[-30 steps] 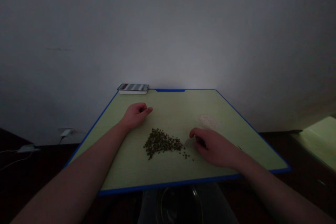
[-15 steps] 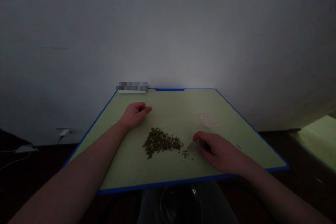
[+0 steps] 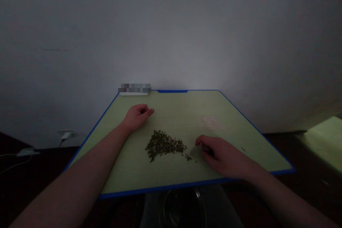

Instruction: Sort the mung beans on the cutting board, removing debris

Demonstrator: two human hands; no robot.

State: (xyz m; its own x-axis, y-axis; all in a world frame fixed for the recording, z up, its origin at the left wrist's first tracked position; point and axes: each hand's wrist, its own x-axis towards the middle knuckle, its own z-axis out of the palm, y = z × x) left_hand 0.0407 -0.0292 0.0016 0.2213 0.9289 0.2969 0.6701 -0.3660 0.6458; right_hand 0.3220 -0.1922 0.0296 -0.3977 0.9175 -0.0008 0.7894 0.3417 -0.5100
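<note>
Apparently to set its edge low, the right hand (image 3: 217, 155) pinches a clear curved piece (image 3: 196, 152) beside the stray seeds (image 3: 188, 157), its arc facing left, its long axis hidden by the grip. The dark seed pile (image 3: 163, 144) stretches sideways on the table (image 3: 128, 180), tapering toward that piece; the left hand (image 3: 137, 117) rests beyond, likely out of the way, and whether its loose curl holds anything I cannot tell.

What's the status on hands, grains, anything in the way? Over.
Left hand curled on table, no object visible in it. Right hand gripping see-through piece by stray grains. Dark pile left of it, pale pile beyond; nothing seen blocking.
</note>
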